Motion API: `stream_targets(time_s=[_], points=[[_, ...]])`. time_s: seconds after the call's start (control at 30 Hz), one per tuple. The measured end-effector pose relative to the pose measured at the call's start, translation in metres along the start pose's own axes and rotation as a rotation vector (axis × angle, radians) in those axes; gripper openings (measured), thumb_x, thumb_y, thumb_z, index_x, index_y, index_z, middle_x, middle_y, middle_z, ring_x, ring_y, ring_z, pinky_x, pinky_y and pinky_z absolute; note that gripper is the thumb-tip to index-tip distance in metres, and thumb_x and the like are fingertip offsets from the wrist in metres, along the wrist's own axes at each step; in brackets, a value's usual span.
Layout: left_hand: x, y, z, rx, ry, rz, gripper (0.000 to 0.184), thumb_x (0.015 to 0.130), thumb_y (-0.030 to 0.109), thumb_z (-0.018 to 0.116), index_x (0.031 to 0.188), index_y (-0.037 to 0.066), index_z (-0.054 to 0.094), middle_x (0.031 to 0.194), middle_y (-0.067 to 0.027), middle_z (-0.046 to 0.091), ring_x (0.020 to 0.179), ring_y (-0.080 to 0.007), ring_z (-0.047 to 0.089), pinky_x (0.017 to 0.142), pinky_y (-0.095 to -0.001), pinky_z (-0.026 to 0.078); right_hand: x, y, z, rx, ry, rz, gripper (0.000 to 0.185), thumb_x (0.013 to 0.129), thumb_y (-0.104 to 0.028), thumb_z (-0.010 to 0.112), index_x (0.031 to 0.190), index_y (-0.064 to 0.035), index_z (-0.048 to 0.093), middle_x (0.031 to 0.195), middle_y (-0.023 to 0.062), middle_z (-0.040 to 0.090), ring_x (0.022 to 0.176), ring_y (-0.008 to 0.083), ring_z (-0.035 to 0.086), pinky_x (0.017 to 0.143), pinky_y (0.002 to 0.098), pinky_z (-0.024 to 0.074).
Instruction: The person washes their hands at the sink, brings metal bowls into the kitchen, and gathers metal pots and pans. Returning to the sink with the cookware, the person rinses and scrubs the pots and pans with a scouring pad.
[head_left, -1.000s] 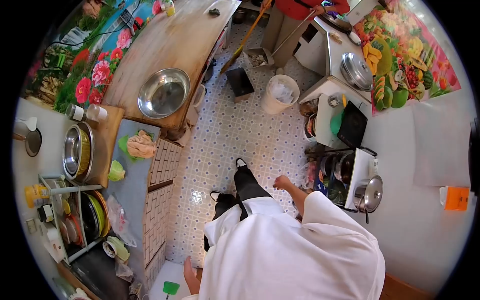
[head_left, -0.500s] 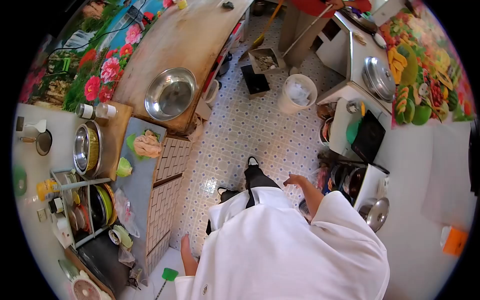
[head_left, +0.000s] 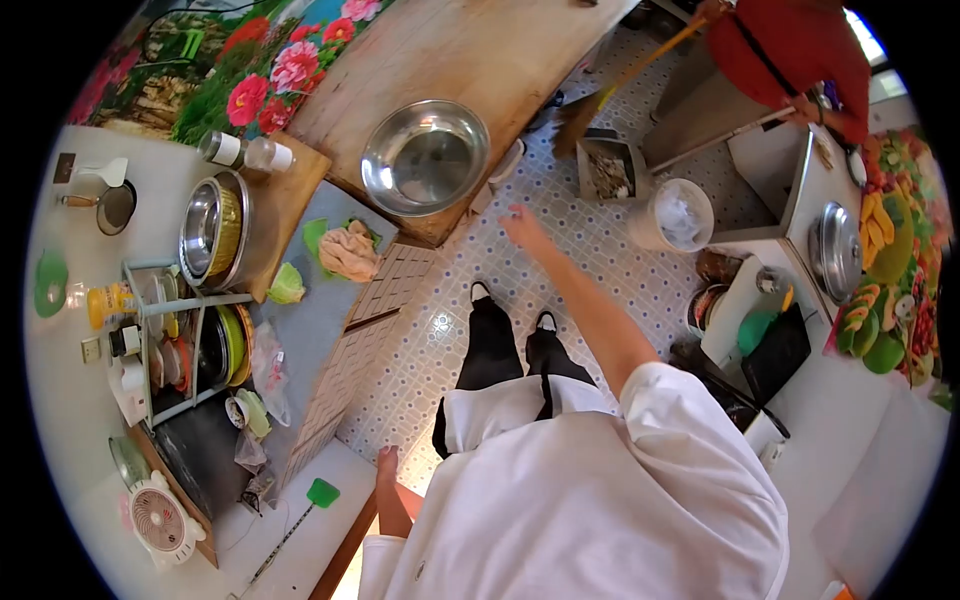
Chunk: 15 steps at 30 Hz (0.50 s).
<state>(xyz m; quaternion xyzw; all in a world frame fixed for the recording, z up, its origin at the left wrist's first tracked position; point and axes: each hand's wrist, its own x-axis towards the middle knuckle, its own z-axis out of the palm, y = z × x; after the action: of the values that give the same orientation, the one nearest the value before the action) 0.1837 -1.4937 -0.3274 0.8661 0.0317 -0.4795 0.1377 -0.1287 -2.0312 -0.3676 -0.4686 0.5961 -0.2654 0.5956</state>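
My right hand [head_left: 522, 228] reaches forward over the tiled floor, its fingers apart and holding nothing. The nearest thing to it is a large steel basin [head_left: 425, 158] on the wooden table [head_left: 345, 100]. Low at my left side hangs my left hand [head_left: 388, 460], near the edge of the grey counter [head_left: 335, 300]; its fingers are too small to tell apart. On that counter a crumpled tan cloth-like thing [head_left: 350, 251] lies on green leaves, with a pale green vegetable piece [head_left: 287, 284] beside it.
A co-worker in red [head_left: 790, 50] holds a broom [head_left: 625, 80] and a long-handled dustpan [head_left: 610, 168] with debris. A white bucket [head_left: 682, 215] stands nearby. At left are a dish rack [head_left: 195, 305], a fan [head_left: 160, 518] and a green fly swatter [head_left: 323, 492].
My view has turned toward the right and my right arm has stretched forward toward the wooden table. The broom and dustpan have shifted in view, and the black box by the dustpan no longer shows.
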Motion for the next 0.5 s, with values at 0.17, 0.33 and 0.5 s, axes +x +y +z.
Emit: stream_targets(time_s=[0.17,0.33,0.5], points=[[0.043,0.003,-0.007,0.213,0.002,0.083,0.046,0.079,0.027,0.054,0.114,-0.004,0.049,0.115,-0.0193,0.052,0.107,-0.0283,0.048,0.091,-0.0333,0.037,0.057,-0.061,0.051,0.355,-0.050,0.261,0.051,0.077,-0.025,0.060,0.119,-0.0087,0.037,0.091,0.0108,0.054,0.068,0.0212,0.056,0.057,0.0374,0.0512],[0.129,-0.026,-0.012,0.291,-0.106,0.649,0.025,0.084,0.023,0.039,0.081,0.003,0.054,0.074,-0.0191,0.055,0.057,-0.0262,0.054,0.049,-0.0372,0.044,0.062,-0.077,0.076,0.391,0.065,0.238,0.038,0.081,-0.008,0.046,0.118,-0.0109,0.040,0.101,0.0121,0.056,0.077,0.0258,0.060,0.057,0.0390,0.0549],[0.079,0.098,-0.002,0.067,-0.216,0.100,0.034,0.083,0.033,0.049,0.103,0.006,0.054,0.086,-0.0065,0.059,0.068,-0.0181,0.059,0.051,-0.0305,0.043,0.053,-0.079,0.060,0.618,0.053,0.144,0.033,0.078,-0.002,0.044,0.111,-0.0037,0.042,0.096,0.0128,0.056,0.077,0.0250,0.061,0.060,0.0410,0.0551]])
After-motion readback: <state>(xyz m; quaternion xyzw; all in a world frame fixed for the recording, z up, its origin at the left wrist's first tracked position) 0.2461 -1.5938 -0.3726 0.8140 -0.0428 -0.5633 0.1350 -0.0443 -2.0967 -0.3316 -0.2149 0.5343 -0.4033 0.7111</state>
